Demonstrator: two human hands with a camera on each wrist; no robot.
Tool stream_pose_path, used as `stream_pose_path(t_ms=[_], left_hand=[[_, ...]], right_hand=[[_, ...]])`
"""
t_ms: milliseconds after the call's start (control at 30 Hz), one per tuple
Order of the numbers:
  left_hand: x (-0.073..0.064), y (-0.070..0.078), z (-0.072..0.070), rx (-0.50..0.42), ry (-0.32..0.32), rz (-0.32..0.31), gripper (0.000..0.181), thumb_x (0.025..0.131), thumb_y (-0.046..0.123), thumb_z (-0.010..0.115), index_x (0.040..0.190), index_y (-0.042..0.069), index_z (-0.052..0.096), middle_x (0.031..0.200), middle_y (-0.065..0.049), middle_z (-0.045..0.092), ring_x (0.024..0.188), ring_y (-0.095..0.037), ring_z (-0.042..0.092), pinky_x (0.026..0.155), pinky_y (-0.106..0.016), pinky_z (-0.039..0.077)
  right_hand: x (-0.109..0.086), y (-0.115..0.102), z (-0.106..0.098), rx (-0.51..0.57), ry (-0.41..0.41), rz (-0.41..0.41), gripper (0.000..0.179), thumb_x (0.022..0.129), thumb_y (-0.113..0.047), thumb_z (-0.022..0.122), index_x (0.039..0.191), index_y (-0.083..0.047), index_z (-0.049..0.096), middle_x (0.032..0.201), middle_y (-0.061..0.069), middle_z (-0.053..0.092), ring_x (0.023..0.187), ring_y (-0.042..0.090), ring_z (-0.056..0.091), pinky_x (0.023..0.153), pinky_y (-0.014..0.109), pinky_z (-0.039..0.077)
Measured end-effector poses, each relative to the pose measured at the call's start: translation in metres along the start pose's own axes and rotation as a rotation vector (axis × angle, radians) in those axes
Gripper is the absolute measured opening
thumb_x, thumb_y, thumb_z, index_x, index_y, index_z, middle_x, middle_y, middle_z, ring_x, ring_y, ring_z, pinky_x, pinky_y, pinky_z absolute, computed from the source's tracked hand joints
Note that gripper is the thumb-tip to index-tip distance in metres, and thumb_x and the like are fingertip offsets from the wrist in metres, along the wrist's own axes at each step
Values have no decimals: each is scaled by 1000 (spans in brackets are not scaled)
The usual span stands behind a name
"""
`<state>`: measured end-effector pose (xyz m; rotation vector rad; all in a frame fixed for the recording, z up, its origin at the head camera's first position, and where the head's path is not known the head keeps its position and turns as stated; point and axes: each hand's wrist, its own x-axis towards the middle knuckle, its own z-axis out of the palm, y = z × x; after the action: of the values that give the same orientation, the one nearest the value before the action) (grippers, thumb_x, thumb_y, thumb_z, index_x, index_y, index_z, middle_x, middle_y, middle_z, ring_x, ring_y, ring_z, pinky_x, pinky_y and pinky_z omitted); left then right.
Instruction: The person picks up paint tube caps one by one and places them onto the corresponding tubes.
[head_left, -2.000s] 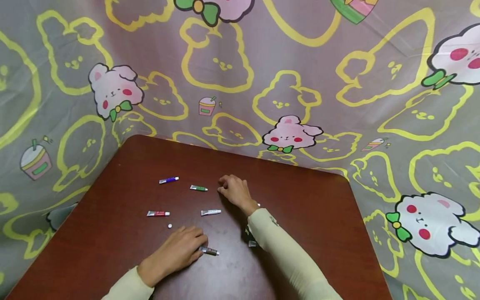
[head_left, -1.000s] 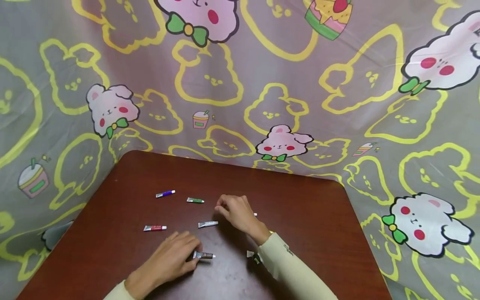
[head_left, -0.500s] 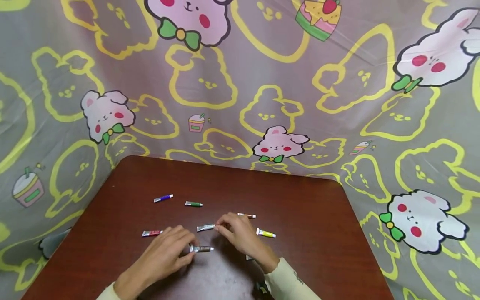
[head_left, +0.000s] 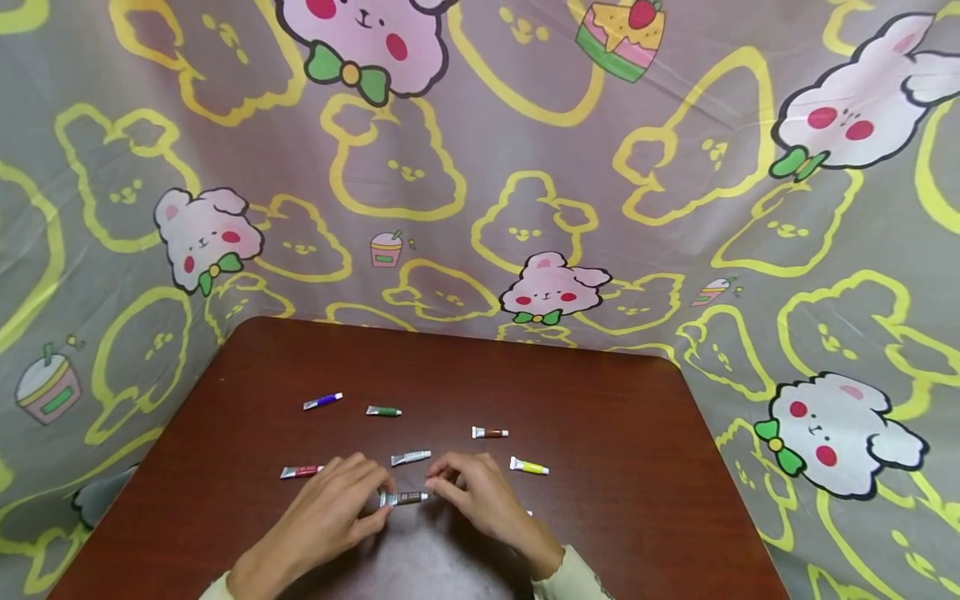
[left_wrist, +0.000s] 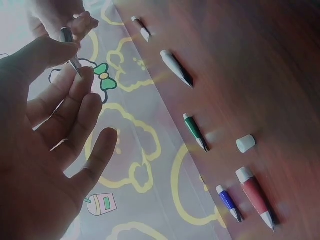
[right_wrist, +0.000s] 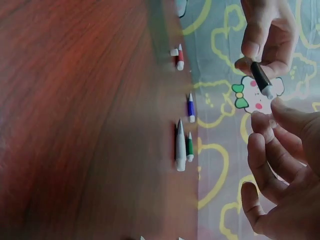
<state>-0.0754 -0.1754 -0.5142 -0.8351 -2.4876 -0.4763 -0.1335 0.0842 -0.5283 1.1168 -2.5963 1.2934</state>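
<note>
In the head view my left hand pinches a dark paint tube by its flat end, the pale tip pointing right. My right hand is curled at that tip, thumb and fingertips close together. The right wrist view shows the tube slanting down from the left fingers, its tip right by my right thumb. I cannot tell whether the right fingertips hold something small. Seen from the left wrist, the tube lies between thumb and fingertips.
On the brown table lie blue, green, silver-white, red, brown and yellow paint tubes. A loose white cap sits beside the red tube. Patterned cloth hangs around the table.
My right hand has come nearer, from beyond the silver-white tube to the dark tube's tip. My left hand has lifted the dark tube and stays around its flat end. The head view has tilted up.
</note>
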Motion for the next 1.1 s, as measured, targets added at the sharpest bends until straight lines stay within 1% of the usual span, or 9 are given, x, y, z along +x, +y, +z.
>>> stream_pose_path(t_ms=[67,100,233,467,667,800,900,1000,1100], left_hand=[[0,1,0,-1,-11,-9,32,78,26,94,97,27,69,91,17,64,85,-3,52,73,-27,42],[0,2,0,-2,-19,-15,32,78,27,94,97,27,69,91,17,64,84,-3,52,73,-27,42],[-1,3,-1,-7,-35,-29,31,79,27,94,98,27,69,92,16,64,84,-2,50,72,-27,42],[-2,3,0,11,10,-28,33,77,25,95,98,26,69,93,17,65,86,-4,54,74,-29,45],[-3,4,3,-4,39,-10,34,75,25,95,98,24,70,93,15,66,84,-2,54,72,-26,43],[-3,4,4,-7,38,-16,35,76,24,94,100,25,69,93,16,66,84,-2,54,72,-25,42],[-3,5,4,-23,28,-23,35,77,23,94,102,25,70,95,16,66,86,-3,55,73,-27,45],[-2,6,5,-72,28,-13,36,78,19,93,106,24,72,99,17,67,90,-3,58,78,-29,51],[-2,7,6,-131,44,9,38,79,14,93,109,23,73,101,16,68,92,-2,58,81,-26,52]], right_hand=[[-2,-2,0,5,2,18,6,98,-20,81,101,-15,78,90,-6,79,79,-7,62,81,24,54],[-2,-3,0,5,4,20,7,97,-21,82,100,-16,78,89,-7,79,81,-7,63,83,26,54],[-5,-6,0,-34,12,16,9,96,-28,83,99,-21,79,89,-11,77,82,-9,61,92,30,47],[-9,-4,1,-50,15,8,11,93,-31,85,96,-22,79,82,-13,74,78,-10,58,89,29,47],[-10,-5,4,-28,23,41,13,91,-31,88,94,-21,79,80,-11,75,76,-2,63,86,26,46],[-10,-6,7,22,46,44,18,88,-28,90,93,-18,77,81,-7,76,78,1,66,81,30,55],[-9,-6,9,35,71,18,19,86,-26,92,91,-17,75,81,-6,76,79,2,67,79,37,59],[-9,-7,11,23,96,-28,19,84,-25,92,90,-18,75,82,-7,77,81,2,67,78,37,61],[-8,-8,13,11,111,-61,18,84,-25,92,89,-18,76,83,-6,78,83,0,67,77,35,62]])
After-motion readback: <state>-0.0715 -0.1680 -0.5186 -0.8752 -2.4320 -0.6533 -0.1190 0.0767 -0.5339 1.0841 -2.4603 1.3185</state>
